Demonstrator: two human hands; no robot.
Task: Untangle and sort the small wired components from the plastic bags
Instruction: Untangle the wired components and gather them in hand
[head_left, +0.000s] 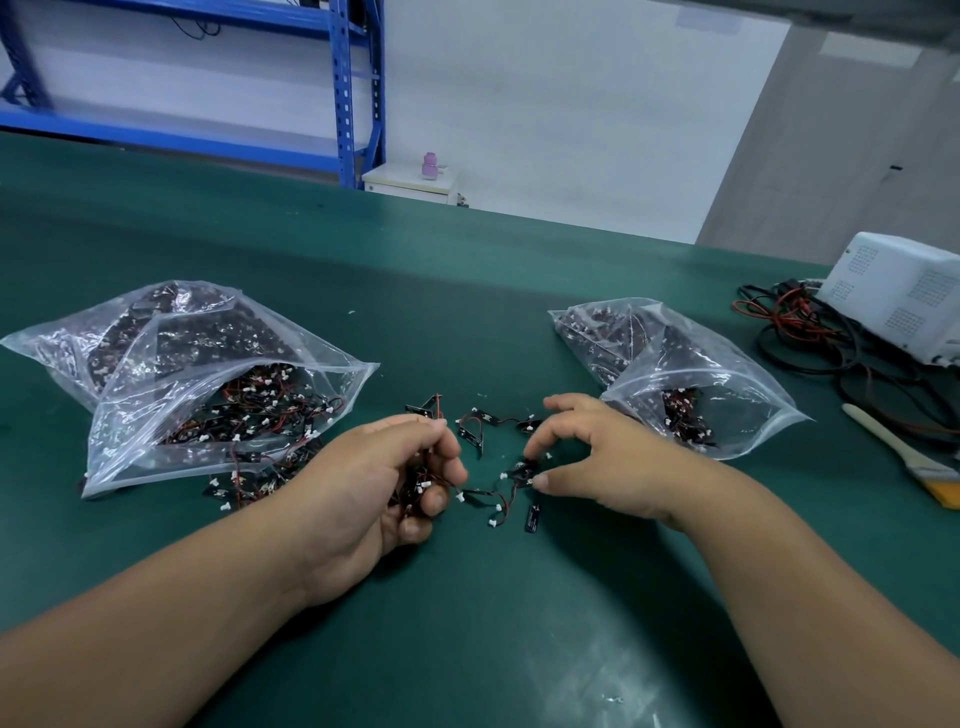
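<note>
My left hand (387, 478) grips a tangled bunch of small black components with red-black wires and white plugs (418, 488). My right hand (597, 457) hovers with curled fingers over one component (522, 473) on the mat, thumb and forefinger pinching at it. Loose wired pieces (475, 431) lie between my hands, and a single black piece (532, 517) lies nearer to me. A large open clear bag (208, 410) full of tangled components lies at the left, some spilling from its mouth. A smaller open bag (691, 400) with fewer pieces lies at the right.
The green mat (467, 597) covers the table. A white device (898, 296) with a heap of black and red cables (810, 338) sits at the far right. A paintbrush (904, 452) lies near the right edge. Blue shelving (343, 88) stands beyond the table.
</note>
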